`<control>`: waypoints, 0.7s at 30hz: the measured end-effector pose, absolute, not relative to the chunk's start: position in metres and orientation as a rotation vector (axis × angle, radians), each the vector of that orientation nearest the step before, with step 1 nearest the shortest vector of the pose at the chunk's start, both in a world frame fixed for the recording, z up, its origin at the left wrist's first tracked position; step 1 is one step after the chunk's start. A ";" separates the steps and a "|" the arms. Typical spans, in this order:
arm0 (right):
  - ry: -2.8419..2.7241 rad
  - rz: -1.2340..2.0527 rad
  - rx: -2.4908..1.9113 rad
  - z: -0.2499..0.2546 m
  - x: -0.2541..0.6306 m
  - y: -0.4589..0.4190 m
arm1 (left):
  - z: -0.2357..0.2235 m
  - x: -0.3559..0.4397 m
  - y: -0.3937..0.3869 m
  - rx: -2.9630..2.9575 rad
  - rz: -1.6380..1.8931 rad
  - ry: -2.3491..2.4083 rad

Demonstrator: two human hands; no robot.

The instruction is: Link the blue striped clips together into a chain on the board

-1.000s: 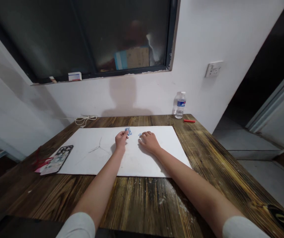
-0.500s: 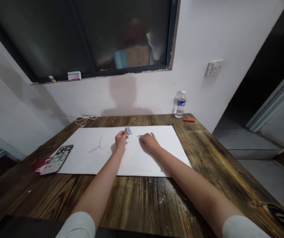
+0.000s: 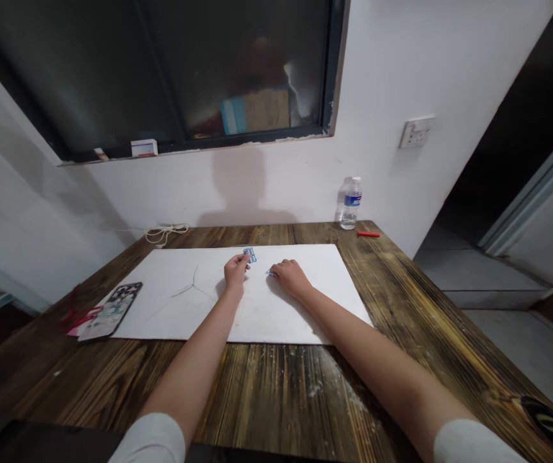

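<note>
My left hand [image 3: 236, 270] pinches a small blue openwork piece [image 3: 252, 256] between thumb and fingertips, near the far edge of the white board [image 3: 276, 321]. The piece looks like thin blue outlines with gaps between them; its kind is too small to make out. To the right, my right hand [image 3: 292, 278] rests low over the board, fingers curled and pressed on a smaller blue outlined piece [image 3: 269, 272]. Its fingers partly cover that piece. A short gap of bare board separates the two hands. Dark thin lines [image 3: 192, 285] mark the board left of my left hand.
A patterned phone-like case [image 3: 112, 312] overlaps the board's left end, beside red strands [image 3: 83, 315]. At the back of the wooden table [image 3: 276, 386] lie a white cable [image 3: 165, 231], a water bottle [image 3: 351, 204] and a red stick-shaped item [image 3: 368, 234].
My right hand has shifted slightly toward me, its fingers curling more, and the smaller blue piece has moved with it. My left hand stays in place with its blue piece.
</note>
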State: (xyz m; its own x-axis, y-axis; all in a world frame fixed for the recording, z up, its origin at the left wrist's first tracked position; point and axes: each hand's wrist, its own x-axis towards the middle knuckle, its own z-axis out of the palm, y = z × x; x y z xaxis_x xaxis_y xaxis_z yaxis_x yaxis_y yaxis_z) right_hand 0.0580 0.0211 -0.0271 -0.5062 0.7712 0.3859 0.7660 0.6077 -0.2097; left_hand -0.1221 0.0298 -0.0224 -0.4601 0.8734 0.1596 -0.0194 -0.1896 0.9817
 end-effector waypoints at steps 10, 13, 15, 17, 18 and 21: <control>-2.363 0.099 -1.206 -0.025 0.059 0.015 | -0.020 -0.120 0.027 1.036 1.730 1.416; -2.322 0.121 -1.260 -0.028 0.061 0.017 | -0.019 -0.120 0.027 1.035 1.737 1.403; -2.310 0.169 -1.321 -0.030 0.062 0.020 | -0.020 -0.120 0.027 1.027 1.725 1.412; -2.297 0.222 -1.351 -0.032 0.062 0.022 | -0.020 -0.121 0.027 1.028 1.718 1.415; -2.289 0.240 -1.353 -0.033 0.062 0.023 | -0.020 -0.121 0.027 1.031 1.718 1.413; -2.261 0.273 -1.356 -0.034 0.062 0.025 | -0.020 -0.120 0.028 1.034 1.709 1.414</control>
